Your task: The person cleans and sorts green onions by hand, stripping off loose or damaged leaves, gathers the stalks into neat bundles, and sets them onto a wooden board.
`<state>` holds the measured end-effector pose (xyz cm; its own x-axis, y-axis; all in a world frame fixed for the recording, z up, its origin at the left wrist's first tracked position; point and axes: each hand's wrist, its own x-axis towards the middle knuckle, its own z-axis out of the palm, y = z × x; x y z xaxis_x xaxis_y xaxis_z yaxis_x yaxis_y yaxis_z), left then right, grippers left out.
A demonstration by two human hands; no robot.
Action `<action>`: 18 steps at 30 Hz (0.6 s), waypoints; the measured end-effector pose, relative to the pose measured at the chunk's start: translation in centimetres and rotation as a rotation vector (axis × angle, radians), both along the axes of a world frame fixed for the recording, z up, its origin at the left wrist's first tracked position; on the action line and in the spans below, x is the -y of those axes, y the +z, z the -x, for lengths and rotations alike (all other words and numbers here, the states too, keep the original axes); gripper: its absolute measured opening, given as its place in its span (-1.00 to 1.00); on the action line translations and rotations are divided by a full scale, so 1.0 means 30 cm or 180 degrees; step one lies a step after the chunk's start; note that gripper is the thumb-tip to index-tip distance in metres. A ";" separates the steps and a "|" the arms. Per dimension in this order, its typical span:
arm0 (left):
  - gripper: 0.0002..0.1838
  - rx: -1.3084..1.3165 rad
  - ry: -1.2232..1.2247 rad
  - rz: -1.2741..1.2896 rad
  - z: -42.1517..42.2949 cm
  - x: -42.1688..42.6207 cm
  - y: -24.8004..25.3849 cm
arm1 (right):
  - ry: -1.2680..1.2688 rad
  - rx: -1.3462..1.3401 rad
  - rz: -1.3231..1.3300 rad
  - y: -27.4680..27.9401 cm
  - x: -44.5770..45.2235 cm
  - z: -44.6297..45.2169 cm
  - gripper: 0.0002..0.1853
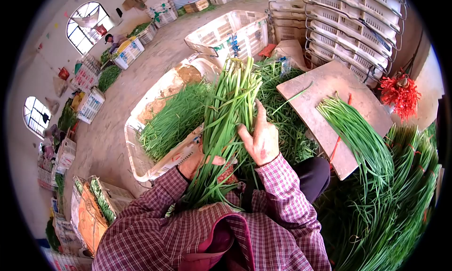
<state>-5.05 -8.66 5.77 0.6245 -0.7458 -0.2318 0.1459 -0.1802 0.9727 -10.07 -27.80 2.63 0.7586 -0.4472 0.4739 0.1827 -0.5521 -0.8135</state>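
A thick bunch of garlic chives (230, 99) stands nearly upright in front of my chest, pale stem ends up and green leaves hanging down. My left hand (192, 163) is closed around its lower leafy part, with some fingers hidden by leaves. At the bunch's right side is my right hand (264, 141), with its index finger stretched up along the stems and its thumb apart. A board (308, 89) to the right carries a second bunch of chives (355, 129), with a red tie (335, 148) lying partly under it.
A white crate (134, 151) with loose chives (176, 118) stands at left. Behind is another white crate (256, 33); stacked crates (351, 31) rise at back right. Red ties (400, 94) hang at right above tied chive bunches (395, 200). Another person (113, 41) sits far left.
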 end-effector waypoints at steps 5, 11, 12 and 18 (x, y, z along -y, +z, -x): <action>-0.37 -0.0246 0.0195 0.0011 -0.025 -0.020 -0.048 | -0.0408 -0.0447 0.0749 -0.038 0.025 -0.037 -0.33; -0.53 -0.0382 0.0195 -0.0105 -0.046 -0.047 -0.044 | -0.0830 -0.0418 0.0887 -0.114 0.146 -0.073 -0.69; -0.53 -0.0611 0.0142 0.0027 -0.071 -0.080 -0.081 | -0.0977 -0.0440 0.1120 -0.089 0.181 -0.069 -0.79; -0.38 -0.0768 -0.0259 -0.0315 -0.122 -0.187 -0.136 | -0.1354 -0.0307 0.1676 -0.047 0.345 -0.062 -0.82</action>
<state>-1.40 -3.05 1.69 0.4811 -0.7576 -0.4411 0.3526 -0.2935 0.8886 -8.20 -38.16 1.21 0.6177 -0.4442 0.6489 -0.1976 -0.8864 -0.4186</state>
